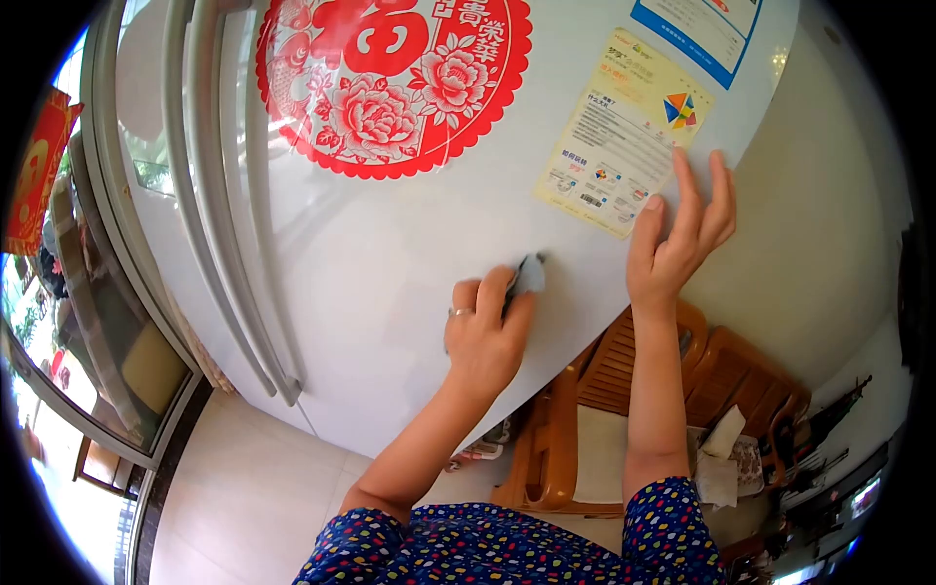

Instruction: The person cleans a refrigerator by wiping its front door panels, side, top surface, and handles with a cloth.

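Observation:
My left hand (pixel 487 331), with a ring on one finger, is closed around a bunched grey-blue cloth (pixel 528 275). It holds the cloth against the white refrigerator door (pixel 390 263), and part of the cloth is hidden in the fingers. My right hand (pixel 682 229) rests open at the door's right edge with its fingers stretched out. The thumb and fingertips of that hand lie by the right border of a yellow printed leaflet (pixel 624 132) stuck to the door.
A round red paper decoration (pixel 390 88) and a blue-edged sheet (pixel 697 34) are on the door above. Long door handles (pixel 219 205) run down the left. Below right stands a wooden sofa (pixel 551 439) with pale cushions. A glass door (pixel 107 380) is at far left.

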Motion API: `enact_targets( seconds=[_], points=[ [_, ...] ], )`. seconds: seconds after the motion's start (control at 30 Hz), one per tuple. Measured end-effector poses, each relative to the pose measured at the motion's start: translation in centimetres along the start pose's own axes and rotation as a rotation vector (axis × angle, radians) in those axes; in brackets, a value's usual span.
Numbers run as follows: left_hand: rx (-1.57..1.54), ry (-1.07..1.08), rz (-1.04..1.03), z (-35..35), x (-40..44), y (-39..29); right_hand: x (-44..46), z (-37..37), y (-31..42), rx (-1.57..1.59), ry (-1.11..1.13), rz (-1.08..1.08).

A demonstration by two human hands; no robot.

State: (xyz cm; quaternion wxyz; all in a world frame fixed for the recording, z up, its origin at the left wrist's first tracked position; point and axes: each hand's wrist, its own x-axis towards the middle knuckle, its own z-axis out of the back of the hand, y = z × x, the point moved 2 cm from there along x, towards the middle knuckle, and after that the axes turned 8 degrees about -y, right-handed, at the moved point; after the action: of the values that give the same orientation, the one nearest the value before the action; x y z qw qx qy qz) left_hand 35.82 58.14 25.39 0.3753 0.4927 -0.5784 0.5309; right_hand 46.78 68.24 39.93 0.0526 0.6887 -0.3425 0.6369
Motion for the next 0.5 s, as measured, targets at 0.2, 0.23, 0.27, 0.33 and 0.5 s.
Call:
enact_targets(
  seconds=[0.2,0.23,0.27,0.33,0.5],
  points=[
    [-0.038,-0.043,-0.074,-0.2,2.6,0.6,0.2,0.2,0.1,0.008,0.009,-0.014],
    [-0.047,-0.041,-0.081,-0.1,2.4,0.6,0.3,0.3,0.1,0.011,0.014,-0.015],
    [-0.045,0.000,-0.068,0.3,1.7,0.4,0.3,0.5,0.0,0.000,0.011,-0.018],
    [-0.045,0.034,-0.071,0.6,0.4,0.5,0.2,0.5,0.0,0.006,0.024,-0.019],
    [-0.099,0.033,-0.141,0.6,1.5,0.5,0.3,0.8,-0.2,0.028,0.026,-0.044]
  ],
)
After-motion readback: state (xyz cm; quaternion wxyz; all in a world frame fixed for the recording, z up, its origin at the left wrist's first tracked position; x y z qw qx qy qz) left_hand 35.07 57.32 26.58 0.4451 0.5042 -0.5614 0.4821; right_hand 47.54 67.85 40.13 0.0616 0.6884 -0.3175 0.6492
